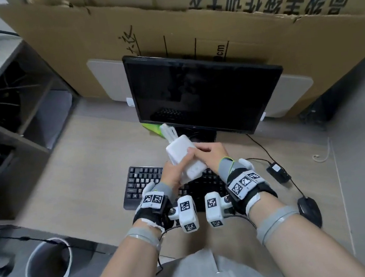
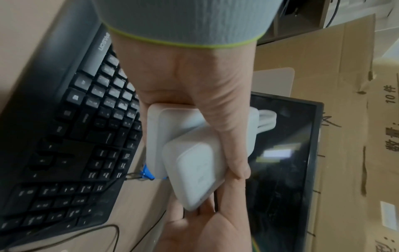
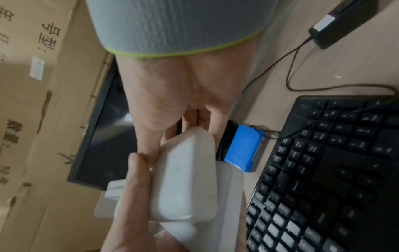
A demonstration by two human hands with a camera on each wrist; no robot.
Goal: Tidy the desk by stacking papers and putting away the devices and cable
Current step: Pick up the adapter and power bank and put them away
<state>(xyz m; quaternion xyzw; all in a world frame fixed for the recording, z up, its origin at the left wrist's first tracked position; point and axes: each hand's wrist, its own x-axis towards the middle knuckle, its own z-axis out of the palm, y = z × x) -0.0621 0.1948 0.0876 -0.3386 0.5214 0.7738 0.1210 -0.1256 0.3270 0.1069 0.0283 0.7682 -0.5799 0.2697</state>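
Two white devices (image 1: 185, 158) are held stacked at the frame centre, above the keyboard (image 1: 141, 184). Left hand (image 1: 172, 173) and right hand (image 1: 210, 155) fingers are wrapped around them. Edges should be aligned and the looped cable (image 2: 266, 121) tucked before stowing.

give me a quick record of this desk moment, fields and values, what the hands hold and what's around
held: two white devices stacked, white cable at the far end
left hand: grips the stack
right hand: holds the stack's other side
below hands: black keyboard
behind: dark monitor
right of keyboard: black mouse, black adapter
near monitor base: blue object
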